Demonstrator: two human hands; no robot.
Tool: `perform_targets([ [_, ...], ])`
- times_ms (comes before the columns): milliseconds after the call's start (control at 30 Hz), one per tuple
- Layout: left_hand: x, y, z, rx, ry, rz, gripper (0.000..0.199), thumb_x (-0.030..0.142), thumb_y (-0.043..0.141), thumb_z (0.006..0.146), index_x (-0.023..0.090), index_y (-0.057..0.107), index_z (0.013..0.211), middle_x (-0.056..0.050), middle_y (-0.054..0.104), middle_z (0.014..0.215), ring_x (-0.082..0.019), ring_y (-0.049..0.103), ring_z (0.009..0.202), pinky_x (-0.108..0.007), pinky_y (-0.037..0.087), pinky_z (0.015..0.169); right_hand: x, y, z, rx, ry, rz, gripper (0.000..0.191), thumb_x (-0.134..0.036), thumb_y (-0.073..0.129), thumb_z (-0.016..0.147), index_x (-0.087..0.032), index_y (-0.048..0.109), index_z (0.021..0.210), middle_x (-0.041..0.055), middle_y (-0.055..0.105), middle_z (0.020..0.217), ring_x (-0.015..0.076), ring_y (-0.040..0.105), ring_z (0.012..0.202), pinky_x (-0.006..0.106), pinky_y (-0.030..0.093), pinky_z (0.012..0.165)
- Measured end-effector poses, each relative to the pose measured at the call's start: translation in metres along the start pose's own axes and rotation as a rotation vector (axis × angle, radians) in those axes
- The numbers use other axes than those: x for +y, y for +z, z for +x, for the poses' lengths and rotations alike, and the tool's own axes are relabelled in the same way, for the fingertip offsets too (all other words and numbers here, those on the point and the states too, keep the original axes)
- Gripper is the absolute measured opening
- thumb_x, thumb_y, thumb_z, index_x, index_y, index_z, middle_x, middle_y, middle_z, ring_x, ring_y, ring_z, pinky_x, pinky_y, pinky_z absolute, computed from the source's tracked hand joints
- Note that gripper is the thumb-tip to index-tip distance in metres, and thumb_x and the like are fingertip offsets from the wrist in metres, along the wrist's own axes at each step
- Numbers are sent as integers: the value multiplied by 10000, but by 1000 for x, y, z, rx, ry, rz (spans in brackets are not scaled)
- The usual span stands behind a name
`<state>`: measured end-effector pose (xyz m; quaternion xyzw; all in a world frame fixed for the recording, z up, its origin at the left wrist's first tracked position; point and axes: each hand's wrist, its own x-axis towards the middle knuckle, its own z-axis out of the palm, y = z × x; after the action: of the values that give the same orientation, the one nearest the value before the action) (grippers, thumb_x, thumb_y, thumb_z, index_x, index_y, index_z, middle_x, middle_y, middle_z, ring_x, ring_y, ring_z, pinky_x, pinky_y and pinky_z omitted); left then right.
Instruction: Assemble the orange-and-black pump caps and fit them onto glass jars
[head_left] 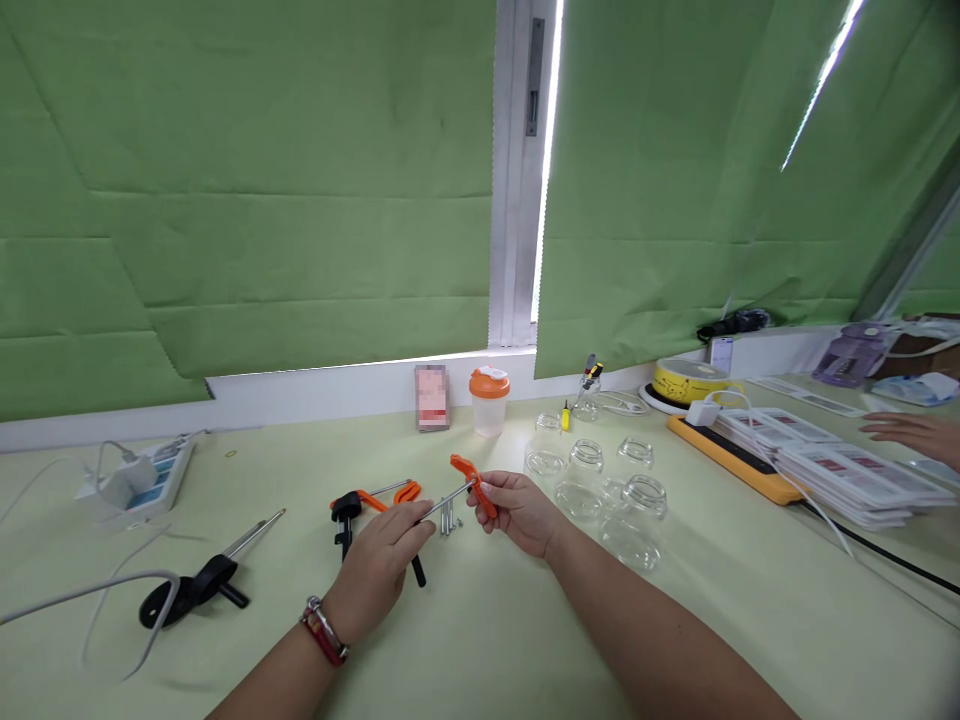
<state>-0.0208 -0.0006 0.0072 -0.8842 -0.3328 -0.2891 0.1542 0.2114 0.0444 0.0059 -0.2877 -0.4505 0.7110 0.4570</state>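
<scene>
My left hand (386,555) is closed around a thin metal rod (450,497). A black handle (418,572) sticks out below that hand; whether it joins the rod is hidden. At the rod's far end, my right hand (517,510) pinches an orange plastic clamp jaw (466,468), and the rod meets it there. Several small metal screws (448,517) lie on the table just behind the rod. Left of them is another clamp (347,508) with black and orange parts, partly covered by my left hand. A black clamp part with a metal bar (214,578) rests farther left.
Several clear glass jars (581,480) stand right of my right hand. Behind are an orange-lidded cup (489,400) and a phone (432,398). A power strip (142,480) with cables lies left. Rightward are an orange-black strip (735,460), stacked cards (847,470) and another person's hand (915,432).
</scene>
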Motion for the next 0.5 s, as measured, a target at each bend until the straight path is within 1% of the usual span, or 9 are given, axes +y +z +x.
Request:
perform_targets([
  [133,-1,0,1,-9,-11,8,504,-80,308,720,215,566,1037,-95,605,1170,-210,567,1061,-360,511,801,-1,-2,-1,-7,-20,-22,364,-350,732,679,-143,658,970,49,646,781,96,548,560,243,398,519],
  [267,-2,2,0,16,-35,13,514,-66,315,716,220,576,1053,-104,605,1182,-210,577,1058,-345,522,781,-4,-2,-2,15,-17,-41,432,-321,766,632,-160,645,1015,31,638,758,88,535,543,238,390,509],
  [333,-3,3,-2,29,-40,11,533,-59,321,712,224,559,1098,-111,588,1214,-219,579,1066,-353,526,780,-5,-1,-3,-4,-14,-65,437,-310,774,619,-165,646,1010,20,631,741,90,538,535,235,388,496],
  [400,-3,4,-4,25,-46,-9,589,-53,329,702,226,501,1192,-120,556,1259,-232,572,1082,-366,526,788,-5,-1,-3,-54,-11,-99,410,-293,776,613,-168,655,984,10,625,727,92,544,528,235,391,488],
  [500,-4,6,-7,14,-66,-59,699,-50,351,675,205,350,1326,-141,531,1285,-248,549,1119,-395,511,836,-2,-1,-3,-120,18,-141,389,-259,783,593,-166,663,950,7,638,709,100,557,515,241,399,482],
])
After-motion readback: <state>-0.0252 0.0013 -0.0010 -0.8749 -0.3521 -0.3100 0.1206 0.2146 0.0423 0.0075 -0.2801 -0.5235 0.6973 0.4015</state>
